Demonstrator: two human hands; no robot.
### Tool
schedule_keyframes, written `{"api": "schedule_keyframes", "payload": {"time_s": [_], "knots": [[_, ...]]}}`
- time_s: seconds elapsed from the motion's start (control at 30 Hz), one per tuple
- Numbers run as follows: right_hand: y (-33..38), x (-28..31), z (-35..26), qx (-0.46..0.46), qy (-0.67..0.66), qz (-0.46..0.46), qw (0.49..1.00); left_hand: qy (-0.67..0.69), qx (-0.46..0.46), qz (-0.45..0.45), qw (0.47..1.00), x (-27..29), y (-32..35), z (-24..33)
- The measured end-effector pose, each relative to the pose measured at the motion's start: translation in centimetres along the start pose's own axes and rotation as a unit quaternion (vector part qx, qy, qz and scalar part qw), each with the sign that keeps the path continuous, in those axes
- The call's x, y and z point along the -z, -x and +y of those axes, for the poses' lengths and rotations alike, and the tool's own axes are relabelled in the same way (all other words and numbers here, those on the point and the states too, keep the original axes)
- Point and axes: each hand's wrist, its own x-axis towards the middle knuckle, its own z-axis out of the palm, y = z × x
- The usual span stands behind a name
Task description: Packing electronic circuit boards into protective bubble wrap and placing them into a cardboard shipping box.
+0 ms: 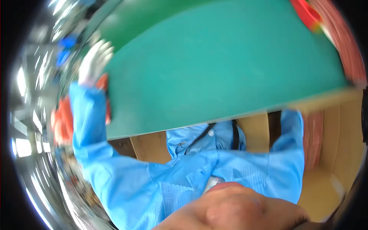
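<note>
My left hand (95, 62), in a white glove, reaches out at the left edge of the green table (214, 65). Its fingers are stretched out, slightly blurred, and nothing shows in them. Orange-red things (63, 119) lie beside and beneath my left forearm; their kind is too blurred to make out. On the right my blue sleeve (292, 124) goes down by the table's near edge, next to a cardboard box (337, 126). My right hand itself is hidden there.
A red object with a yellow-green tip (306, 15) lies at the far right of the table. Beside it runs a bundle of reddish strips (341, 42), and more reddish material (313, 140) stands in the box. Blue items (66, 50) show at the far left.
</note>
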Motion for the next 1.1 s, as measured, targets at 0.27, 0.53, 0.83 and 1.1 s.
{"api": "schedule_keyframes", "payload": {"time_s": [0.27, 0.53, 0.83, 1.1], "knots": [[-2.0, -7.8, -25.2, 0.304, 0.036, -0.085, 0.948, 0.447, -0.025, -0.262, 0.855, 0.5, 2.7, 2.6], [-0.7, -8.2, -25.0, 0.365, 0.083, -0.090, 0.923, 0.313, -0.072, -0.448, 0.834, -4.7, 5.2, 3.7], [2.3, -8.1, -23.5, 0.443, 0.150, -0.096, 0.879, -0.021, -0.034, -0.120, 0.992, 0.5, 6.7, 4.1], [5.4, -7.4, -19.2, 0.485, 0.195, -0.104, 0.846, -0.030, -0.139, 0.390, 0.910, 22.0, -2.4, 4.4]]}}
